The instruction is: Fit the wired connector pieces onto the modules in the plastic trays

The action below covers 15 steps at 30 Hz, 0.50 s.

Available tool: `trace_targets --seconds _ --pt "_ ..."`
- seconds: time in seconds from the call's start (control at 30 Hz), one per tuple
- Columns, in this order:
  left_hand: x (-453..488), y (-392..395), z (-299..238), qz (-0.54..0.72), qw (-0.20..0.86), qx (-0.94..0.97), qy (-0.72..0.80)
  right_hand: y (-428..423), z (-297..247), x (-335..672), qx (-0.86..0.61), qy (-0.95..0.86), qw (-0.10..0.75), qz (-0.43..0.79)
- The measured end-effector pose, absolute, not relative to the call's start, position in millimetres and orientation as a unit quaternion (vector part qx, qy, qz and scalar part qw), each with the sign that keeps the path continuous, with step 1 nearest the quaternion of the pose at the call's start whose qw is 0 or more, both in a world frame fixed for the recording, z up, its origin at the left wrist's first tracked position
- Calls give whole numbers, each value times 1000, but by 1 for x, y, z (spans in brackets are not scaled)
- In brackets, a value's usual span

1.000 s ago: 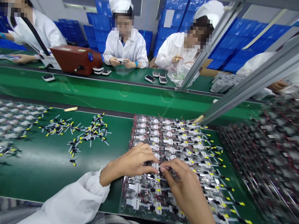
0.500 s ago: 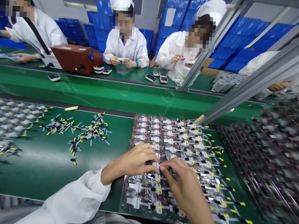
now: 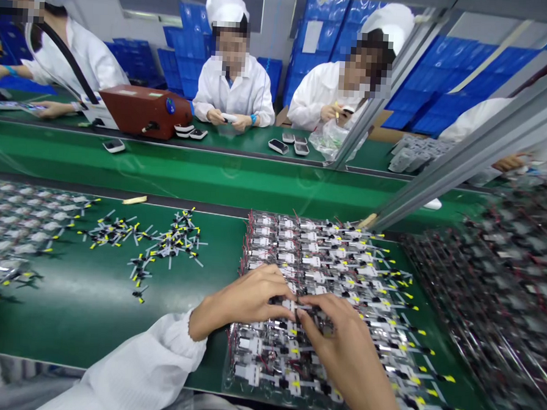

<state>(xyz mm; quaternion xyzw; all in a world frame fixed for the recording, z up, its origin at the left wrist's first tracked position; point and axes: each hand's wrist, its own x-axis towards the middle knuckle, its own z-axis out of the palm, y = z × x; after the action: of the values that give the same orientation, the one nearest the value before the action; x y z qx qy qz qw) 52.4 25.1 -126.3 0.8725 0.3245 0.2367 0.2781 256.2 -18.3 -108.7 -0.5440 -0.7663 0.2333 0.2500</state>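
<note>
1. The left hand (image 3: 243, 301) and right hand (image 3: 339, 346) curl inward, fingertips meeting on one wired unit (image 3: 287, 305); whether they pinch it, I can't tell.
2. That unit sits on a clear plastic tray (image 3: 241, 384), its rows looking full, none cleared, on the green table (image 3: 79, 323).
3. Loose black-and-yellow clips (image 3: 170, 243) lie to the left; a blurred stack of wired trays (image 3: 493, 290) lies to the right.

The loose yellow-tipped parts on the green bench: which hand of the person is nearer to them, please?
Left. The left hand is to the right of the loose yellow-tipped parts, apart from them; the right hand lies farther right, past the left hand.
</note>
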Motion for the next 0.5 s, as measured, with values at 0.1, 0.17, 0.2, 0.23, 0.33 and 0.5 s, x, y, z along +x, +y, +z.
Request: trace_targets --seconds 0.1,0.17,0.2,0.23,0.33,0.5 --pt "52 25 -129 242 278 874 317 -18 -108 259 -540 -771 242 237" --pt "52 26 -132 245 276 875 312 -17 -108 260 -535 -775 232 243" --pt "52 26 -133 246 275 877 309 -17 -108 260 -533 -777 228 246" --pt "52 26 -134 249 274 877 305 -16 -108 259 -532 -778 226 248" --pt "52 26 -135 259 272 878 296 -14 -109 258 -524 -781 226 255" --pt "53 24 -131 264 272 876 299 -13 -109 257 -518 -785 221 260"
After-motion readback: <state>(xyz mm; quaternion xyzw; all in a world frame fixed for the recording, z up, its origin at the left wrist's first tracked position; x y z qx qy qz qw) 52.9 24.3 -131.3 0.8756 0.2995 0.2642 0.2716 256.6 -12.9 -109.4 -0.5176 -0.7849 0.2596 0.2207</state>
